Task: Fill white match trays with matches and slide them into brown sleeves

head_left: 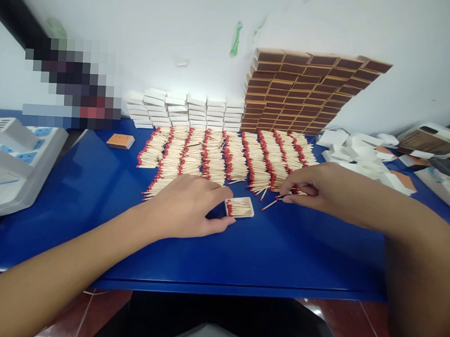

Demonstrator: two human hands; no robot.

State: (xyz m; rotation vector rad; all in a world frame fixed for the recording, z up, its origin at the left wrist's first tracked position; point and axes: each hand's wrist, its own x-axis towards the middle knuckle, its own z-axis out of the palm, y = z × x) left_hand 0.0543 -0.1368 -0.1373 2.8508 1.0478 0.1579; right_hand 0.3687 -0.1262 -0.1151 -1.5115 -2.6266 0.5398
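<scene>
A small white matchbox tray (252,208) lies on the blue table, holding a layer of red-headed matches (241,208). My left hand (193,207) grips the tray's left end between thumb and forefinger. Off to the right, my right hand (314,191) is closed in a pinch on matches at the near edge of the match rows; how many it holds is hidden by the fingers. One loose match (269,205) slants just below those fingertips. Behind both hands, long rows of matches (233,156) lie side by side, their red heads mostly to the left.
White trays (198,112) are stacked against the wall, beside a tall stack of brown-sided matchboxes (293,91). One orange matchbox (121,141) lies at left, near a white power strip (21,178). Loose white and orange box parts (365,155) crowd the right.
</scene>
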